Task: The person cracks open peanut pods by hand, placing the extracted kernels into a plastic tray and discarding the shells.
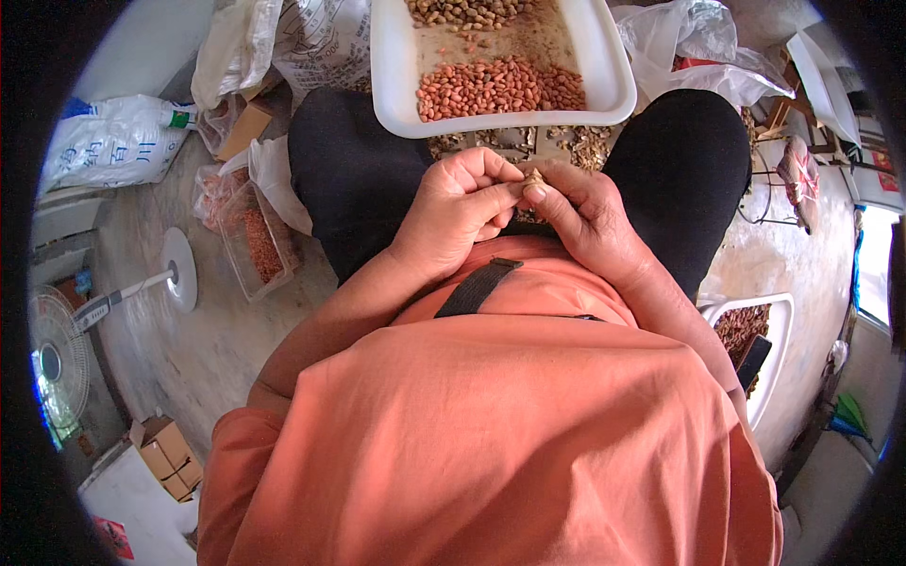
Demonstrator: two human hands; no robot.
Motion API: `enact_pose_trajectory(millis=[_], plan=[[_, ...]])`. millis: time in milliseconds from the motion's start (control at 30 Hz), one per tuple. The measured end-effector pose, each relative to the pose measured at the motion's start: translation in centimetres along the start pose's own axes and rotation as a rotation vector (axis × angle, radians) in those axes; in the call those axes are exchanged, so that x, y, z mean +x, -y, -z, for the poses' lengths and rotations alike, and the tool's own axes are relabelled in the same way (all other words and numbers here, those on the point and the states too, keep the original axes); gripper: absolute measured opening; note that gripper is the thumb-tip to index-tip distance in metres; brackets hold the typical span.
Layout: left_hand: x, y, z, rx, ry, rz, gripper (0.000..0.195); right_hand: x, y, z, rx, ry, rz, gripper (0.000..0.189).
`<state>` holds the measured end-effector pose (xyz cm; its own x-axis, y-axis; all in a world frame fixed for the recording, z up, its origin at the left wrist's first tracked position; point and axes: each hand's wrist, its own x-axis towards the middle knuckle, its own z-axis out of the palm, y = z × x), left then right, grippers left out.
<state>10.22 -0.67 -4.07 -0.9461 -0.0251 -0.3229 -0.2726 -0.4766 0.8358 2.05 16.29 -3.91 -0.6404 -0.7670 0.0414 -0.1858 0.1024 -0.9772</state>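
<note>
My left hand point(453, 209) and my right hand point(584, 212) meet over my lap, thumbs and forefingers pinched together. A small tan pod point(534, 180), apparently a peanut shell, sits between their fingertips; what is inside it is hidden. Just beyond my hands lies a white plastic tray point(506, 126). Reddish peanut kernels point(502, 92) are heaped in its near half. Darker brown nuts or pods point(471, 13) are piled at its far end. Broken shells point(587, 145) lie below the tray, between my knees.
On the left are a clear plastic box point(258, 240) with small reddish bits, a standing fan point(134, 286) and stuffed white sacks point(117, 141). To the right, a second white tray point(778, 339) holds brown-red pieces and a dark phone point(754, 362). Plastic bags point(697, 42) lie beyond my right knee.
</note>
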Motion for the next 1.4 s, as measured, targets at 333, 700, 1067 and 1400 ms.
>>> enact_pose_trajectory(millis=[333, 700, 1067, 1400], plan=[[0.1, -0.8, -1.0, -0.055, -0.038, -0.005, 0.009, 0.2, 0.3, 0.3, 0.113, 0.014, -0.119, 0.025], [-0.7, -0.6, -1.3, 0.022, -0.062, -0.029, 0.019, 0.2, -1.2, -0.2, 0.398, -0.084, -0.091, 0.005], [-0.2, -0.8, 0.4, -0.12, -0.085, -0.02, 0.051, 0.2, -0.8, 0.0, 0.137, -0.104, -0.142, 0.013], [-0.4, 0.0, -0.5, 0.072, -0.015, -0.068, 0.054, 0.9, 0.7, -0.5, -0.207, 0.038, 0.158, 0.03]])
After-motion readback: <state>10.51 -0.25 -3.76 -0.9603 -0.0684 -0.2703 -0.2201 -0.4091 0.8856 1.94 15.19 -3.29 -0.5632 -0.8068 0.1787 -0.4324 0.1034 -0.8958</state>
